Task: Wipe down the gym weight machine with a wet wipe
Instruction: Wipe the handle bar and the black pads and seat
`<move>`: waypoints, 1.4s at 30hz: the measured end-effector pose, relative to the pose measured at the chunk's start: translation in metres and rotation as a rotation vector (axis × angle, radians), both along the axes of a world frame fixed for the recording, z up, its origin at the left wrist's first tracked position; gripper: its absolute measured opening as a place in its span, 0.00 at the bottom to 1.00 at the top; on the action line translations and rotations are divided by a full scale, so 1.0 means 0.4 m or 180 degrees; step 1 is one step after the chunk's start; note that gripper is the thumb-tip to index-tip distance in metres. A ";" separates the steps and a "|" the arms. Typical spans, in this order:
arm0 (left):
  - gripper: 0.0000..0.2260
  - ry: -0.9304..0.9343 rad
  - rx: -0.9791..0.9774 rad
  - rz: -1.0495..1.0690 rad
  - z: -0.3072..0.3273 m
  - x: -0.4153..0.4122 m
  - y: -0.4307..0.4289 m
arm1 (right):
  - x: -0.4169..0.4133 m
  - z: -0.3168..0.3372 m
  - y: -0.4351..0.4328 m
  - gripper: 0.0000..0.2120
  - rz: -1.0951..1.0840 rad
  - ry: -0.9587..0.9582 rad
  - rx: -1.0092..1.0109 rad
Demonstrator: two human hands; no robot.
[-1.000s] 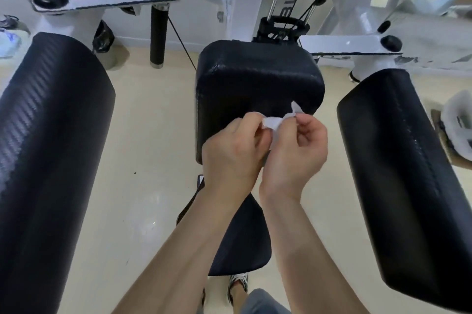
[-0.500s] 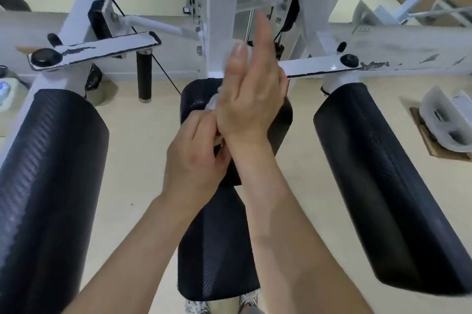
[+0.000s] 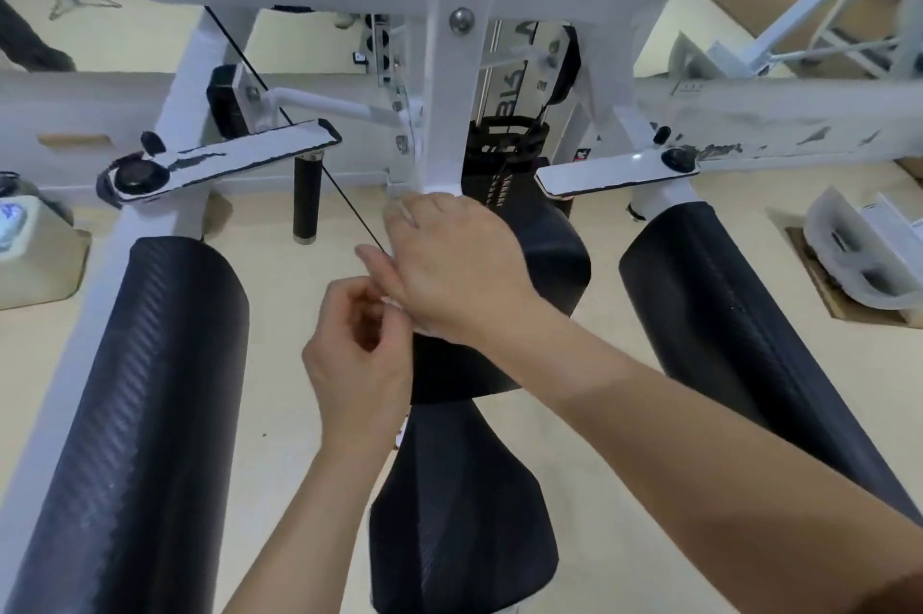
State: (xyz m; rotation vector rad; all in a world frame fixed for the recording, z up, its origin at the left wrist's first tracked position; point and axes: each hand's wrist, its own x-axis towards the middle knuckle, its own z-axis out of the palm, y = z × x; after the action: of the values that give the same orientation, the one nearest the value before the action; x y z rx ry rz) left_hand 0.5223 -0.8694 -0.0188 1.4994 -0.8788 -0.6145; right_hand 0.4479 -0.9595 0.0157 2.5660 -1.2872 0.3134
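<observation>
The black seat pad sat nearest, with open floor on each side running to the edge of a long side pad. Above it the left hand curled its grip narrow, pinching a sliver of wet wipe. The right hand lay back-up over the back pad, its grip hidden, below the white frame post

Bare all the way from the left hand down the slim left forearm to the bottom edge of view. Bare likewise from the right hand along the right forearm, ending at a darker patch in the lower right corner, too blurred to identify.
</observation>
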 end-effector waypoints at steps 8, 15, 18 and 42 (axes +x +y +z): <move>0.12 -0.0020 0.0123 -0.0251 0.014 0.006 0.012 | -0.251 0.001 -0.039 0.24 0.0109 -0.1102 0.0331; 0.13 -0.0110 -0.0015 -0.0195 0.006 -0.017 0.000 | -0.162 -0.110 0.029 0.23 -0.2430 -0.5267 0.1152; 0.14 0.0028 0.0020 -0.0278 -0.012 -0.036 0.006 | -0.152 -0.199 0.051 0.28 -0.2810 -0.5701 0.1216; 0.08 0.0475 0.1761 -0.1137 -0.329 -0.148 0.130 | -0.253 -0.474 0.247 0.05 -0.2324 -0.4784 0.4101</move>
State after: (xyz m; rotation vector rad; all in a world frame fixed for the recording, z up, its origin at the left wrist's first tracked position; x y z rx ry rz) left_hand 0.4631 -0.8173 -0.1503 1.7642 -0.9098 -1.2973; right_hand 0.3465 -0.8609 -0.1738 1.8036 -3.6951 1.9475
